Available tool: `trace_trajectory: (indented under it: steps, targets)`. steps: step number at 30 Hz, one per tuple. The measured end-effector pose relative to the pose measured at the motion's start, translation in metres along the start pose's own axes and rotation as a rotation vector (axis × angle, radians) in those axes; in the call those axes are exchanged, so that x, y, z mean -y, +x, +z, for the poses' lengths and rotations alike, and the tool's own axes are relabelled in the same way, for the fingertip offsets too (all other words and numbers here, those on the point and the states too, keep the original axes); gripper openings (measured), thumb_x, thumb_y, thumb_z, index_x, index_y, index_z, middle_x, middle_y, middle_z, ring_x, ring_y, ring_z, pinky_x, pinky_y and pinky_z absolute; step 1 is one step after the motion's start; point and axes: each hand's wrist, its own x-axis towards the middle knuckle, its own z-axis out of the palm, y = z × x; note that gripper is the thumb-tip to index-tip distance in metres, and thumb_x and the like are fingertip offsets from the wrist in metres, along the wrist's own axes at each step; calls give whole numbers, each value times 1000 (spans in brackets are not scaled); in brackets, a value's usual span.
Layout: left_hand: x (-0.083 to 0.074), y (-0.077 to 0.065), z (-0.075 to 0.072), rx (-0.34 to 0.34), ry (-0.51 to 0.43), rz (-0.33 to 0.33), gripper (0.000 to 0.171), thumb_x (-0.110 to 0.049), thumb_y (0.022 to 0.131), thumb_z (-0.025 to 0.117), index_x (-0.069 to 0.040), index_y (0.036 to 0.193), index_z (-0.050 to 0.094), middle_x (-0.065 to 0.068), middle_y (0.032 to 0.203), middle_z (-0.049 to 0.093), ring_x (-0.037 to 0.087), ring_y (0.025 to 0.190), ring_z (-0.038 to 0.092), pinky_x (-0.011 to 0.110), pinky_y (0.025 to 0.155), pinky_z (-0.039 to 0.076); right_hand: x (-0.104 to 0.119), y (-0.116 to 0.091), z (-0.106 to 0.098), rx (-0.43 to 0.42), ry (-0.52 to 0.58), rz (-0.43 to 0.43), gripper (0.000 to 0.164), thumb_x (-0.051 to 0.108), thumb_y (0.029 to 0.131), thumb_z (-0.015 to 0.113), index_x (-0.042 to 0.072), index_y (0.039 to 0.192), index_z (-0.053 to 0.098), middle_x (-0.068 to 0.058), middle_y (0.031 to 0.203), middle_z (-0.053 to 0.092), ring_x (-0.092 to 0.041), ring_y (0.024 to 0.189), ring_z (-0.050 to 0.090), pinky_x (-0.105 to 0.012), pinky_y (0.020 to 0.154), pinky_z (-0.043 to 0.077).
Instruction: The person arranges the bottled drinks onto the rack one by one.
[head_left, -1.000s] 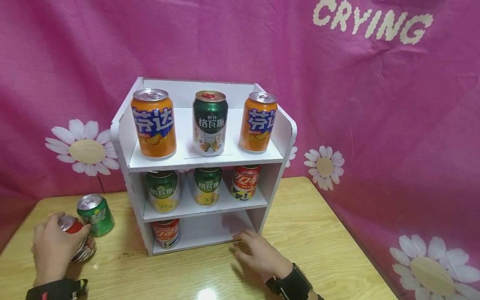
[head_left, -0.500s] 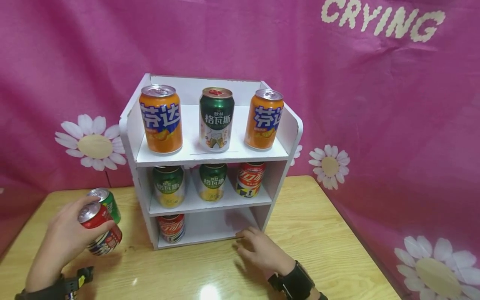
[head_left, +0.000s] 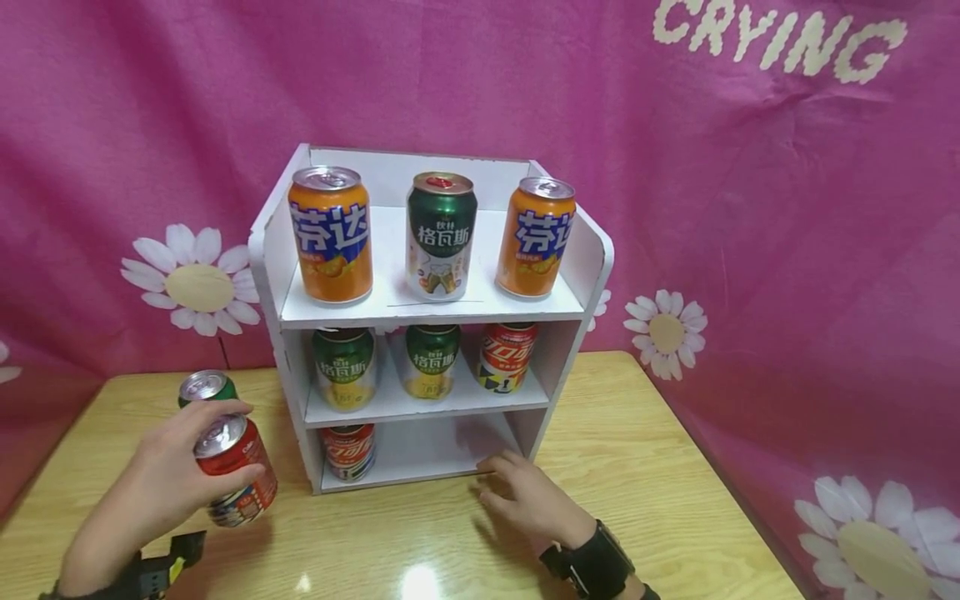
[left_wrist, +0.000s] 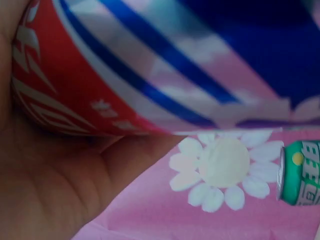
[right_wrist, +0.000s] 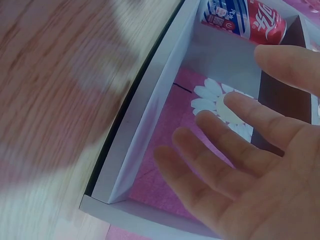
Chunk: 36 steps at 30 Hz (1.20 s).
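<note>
A red soda can (head_left: 251, 454), slightly tilted, is gripped by my left hand (head_left: 168, 467), thumb and fingers around its sides. It seems held above the table, left of the white shelf (head_left: 435, 314). Close up in the left wrist view, the can (left_wrist: 150, 65) shows red, white and blue. Behind that hand stands a green can (head_left: 208, 386), partly hidden. My right hand (head_left: 532, 500) is by the front right corner of the bottom shelf; its fingers look relaxed and hold nothing. On the bottom shelf's left end stands another red can (head_left: 350, 452).
Two orange cans (head_left: 333, 242) flank a green and white can (head_left: 441, 242) on the top shelf. The middle shelf bears two green and yellow cans (head_left: 431, 362) and a red can (head_left: 507, 354). A pink cloth (head_left: 750, 208) hangs behind the wooden table (head_left: 622, 433).
My left hand has lifted the red can and carried it right, toward the shelf, passing in front of the green can. The right hand stays by the shelf's corner. The head view shifts slightly.
</note>
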Motion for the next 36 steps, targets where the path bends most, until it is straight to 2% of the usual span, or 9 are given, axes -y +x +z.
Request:
trace_trajectory:
  steps: [6, 11, 17, 23, 26, 30, 36]
  targets:
    - [-17, -1, 5, 28, -30, 89, 65, -19, 59, 91, -9, 114, 58, 8, 105, 58, 26, 85, 58, 28, 57, 52, -1, 0, 0, -19, -14, -30, 29, 14, 88, 66, 0, 113, 60, -9, 107, 59, -22, 101, 58, -37, 88, 48]
    - [-35, -3, 15, 107, -106, 145, 62, -20, 61, 90, -15, 114, 58, 0, 107, 57, 19, 89, 57, 26, 61, 53, -1, 0, -1, -14, -15, -23, 29, 15, 89, 65, 0, 113, 61, -9, 107, 59, -21, 100, 57, -36, 89, 48]
    - [-53, -2, 40, 171, -221, 304, 59, -20, 64, 88, -24, 114, 58, -5, 111, 55, 11, 92, 55, 24, 65, 53, -1, 0, -2, -19, -10, -23, 29, 15, 88, 66, 1, 113, 61, -9, 107, 59, -21, 101, 58, -37, 89, 48]
    - [-67, -1, 72, 244, -271, 386, 56, -15, 66, 83, -25, 114, 57, -7, 113, 51, 10, 90, 55, 23, 66, 52, -2, -1, -2, -15, -6, -7, 28, 15, 89, 64, 2, 114, 61, -7, 108, 59, -20, 102, 57, -36, 90, 47]
    - [-72, -2, 91, 236, -263, 412, 54, -14, 65, 82, -24, 113, 59, -5, 114, 48, 12, 91, 54, 23, 66, 52, -2, -2, -2, -11, -7, 7, 28, 15, 89, 64, 3, 114, 61, -5, 108, 59, -18, 103, 56, -35, 91, 47]
    - [-74, -2, 118, 228, -269, 410, 55, -14, 65, 83, -23, 115, 62, -3, 114, 46, 14, 92, 54, 23, 68, 52, -4, -3, -3, -6, -9, 14, 27, 15, 89, 64, 3, 114, 62, -5, 108, 60, -18, 104, 57, -36, 91, 46]
    - [-72, 5, 149, 311, -323, 346, 56, -14, 71, 81, -21, 123, 61, -1, 116, 48, 18, 96, 56, 21, 69, 52, -7, -3, -3, -1, -3, 11, 26, 15, 89, 65, 2, 112, 62, -8, 108, 61, -20, 103, 57, -37, 90, 47]
